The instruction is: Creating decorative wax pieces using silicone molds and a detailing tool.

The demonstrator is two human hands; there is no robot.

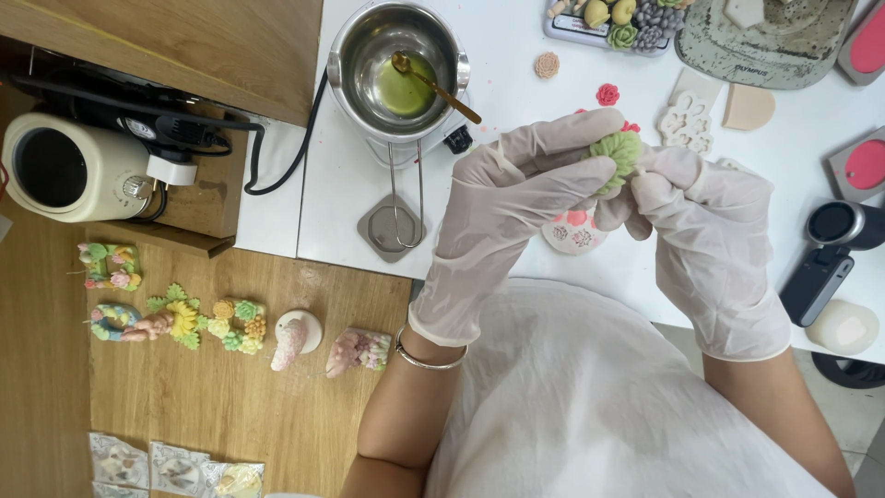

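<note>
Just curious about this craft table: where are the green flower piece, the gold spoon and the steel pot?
green flower piece (619, 152), head view, petal face.
gold spoon (441, 89), head view, handle.
steel pot (355, 41), head view, inner wall.

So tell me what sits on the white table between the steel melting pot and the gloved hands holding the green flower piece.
Head view: only a small black plug on bare white table, below the gold spoon's handle.
</note>
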